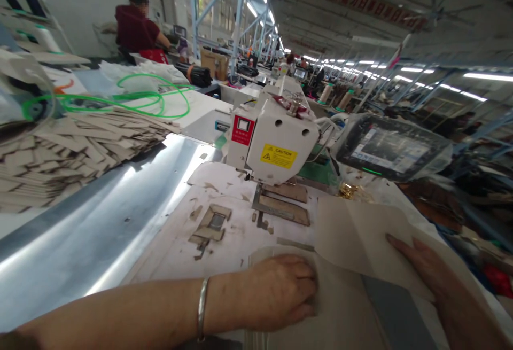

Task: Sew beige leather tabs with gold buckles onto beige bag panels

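My left hand, with a silver bangle at the wrist, rests over a beige sheet with its fingers curled under. Whatever lies inside those fingers is hidden. On the right, my right hand grips the edge of another beige panel, one finger lying along its top and the others out of sight. A grey piece shows below this panel. Just beyond my hands stands a white sewing machine head with a yellow caution label. Beneath its head lies a metal clamp frame.
A taped fixture sits on the white work surface. Many beige strips are heaped on the left, behind a shiny metal plate and near green tubing. A control screen and gold-coloured parts are at right. A person sits farther back.
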A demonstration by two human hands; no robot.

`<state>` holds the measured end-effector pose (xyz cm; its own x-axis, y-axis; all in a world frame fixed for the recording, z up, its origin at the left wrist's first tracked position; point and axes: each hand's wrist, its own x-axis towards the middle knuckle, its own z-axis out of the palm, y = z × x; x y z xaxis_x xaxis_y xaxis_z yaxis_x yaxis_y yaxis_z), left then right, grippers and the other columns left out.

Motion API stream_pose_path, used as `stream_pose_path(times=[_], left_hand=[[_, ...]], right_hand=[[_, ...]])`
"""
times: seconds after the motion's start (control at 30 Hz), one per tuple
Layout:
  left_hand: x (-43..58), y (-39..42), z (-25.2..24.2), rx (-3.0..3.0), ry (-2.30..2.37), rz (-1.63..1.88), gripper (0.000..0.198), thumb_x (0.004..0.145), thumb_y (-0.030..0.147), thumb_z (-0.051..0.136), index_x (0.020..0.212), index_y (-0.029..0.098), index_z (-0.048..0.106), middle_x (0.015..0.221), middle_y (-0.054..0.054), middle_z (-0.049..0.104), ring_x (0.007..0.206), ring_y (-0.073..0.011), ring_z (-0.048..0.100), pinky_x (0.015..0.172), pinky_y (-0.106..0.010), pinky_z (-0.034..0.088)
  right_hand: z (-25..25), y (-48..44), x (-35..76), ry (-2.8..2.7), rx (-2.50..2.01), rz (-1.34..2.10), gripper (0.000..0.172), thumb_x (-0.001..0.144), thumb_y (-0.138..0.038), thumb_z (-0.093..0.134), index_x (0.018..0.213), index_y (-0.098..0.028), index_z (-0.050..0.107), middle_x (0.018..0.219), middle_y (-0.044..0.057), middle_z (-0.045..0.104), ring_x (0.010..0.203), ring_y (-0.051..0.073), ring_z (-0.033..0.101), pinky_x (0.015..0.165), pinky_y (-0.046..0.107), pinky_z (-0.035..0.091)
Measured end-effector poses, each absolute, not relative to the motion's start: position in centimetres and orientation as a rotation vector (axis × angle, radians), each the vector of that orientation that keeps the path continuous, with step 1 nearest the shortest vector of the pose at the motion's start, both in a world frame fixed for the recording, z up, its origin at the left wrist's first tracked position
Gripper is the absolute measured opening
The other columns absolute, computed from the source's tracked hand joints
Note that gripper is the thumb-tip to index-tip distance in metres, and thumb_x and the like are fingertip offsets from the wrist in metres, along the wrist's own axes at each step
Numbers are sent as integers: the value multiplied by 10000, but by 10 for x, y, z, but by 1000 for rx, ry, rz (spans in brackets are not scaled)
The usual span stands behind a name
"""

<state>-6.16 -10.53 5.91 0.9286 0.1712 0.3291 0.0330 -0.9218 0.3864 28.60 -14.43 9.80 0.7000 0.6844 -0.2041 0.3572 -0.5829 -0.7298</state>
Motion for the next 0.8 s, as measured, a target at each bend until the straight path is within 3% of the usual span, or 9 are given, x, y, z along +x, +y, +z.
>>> stream_pose_path(times=[0.13,0.3,0.57,0.8], left_hand=[[-79,-99,63,2656,291,592,326,1005,319,424,1170,93,592,1212,-117,641,1224,-204,541,1134,-298,347],[-105,-85,49,2688,575,550,401,1022,299,362,1315,77,523,1339,-159,580,1314,-223,485,1155,-362,346],[-110,-79,43,2632,600,540,398,1026,305,355,1292,83,551,1324,-141,598,1295,-212,508,1160,-332,341],[-107,-80,40,2646,563,539,437,1028,323,335,1321,63,528,1374,-143,560,1334,-212,465,1182,-326,292]], right_hand=[[77,-103,266,-750,-2090,923,559,785,-422,638,1265,-146,553,734,109,743,624,291,711,583,375,578],[58,-69,257,-890,-2010,958,484,809,-379,604,1239,-161,557,871,121,754,703,275,724,594,344,573],[82,-77,278,-781,-2256,701,480,808,-400,633,1211,-139,622,783,149,735,575,253,682,518,339,507],[60,-61,221,-885,-2034,1008,434,822,-363,599,1224,-200,596,924,108,753,664,260,710,585,336,569]])
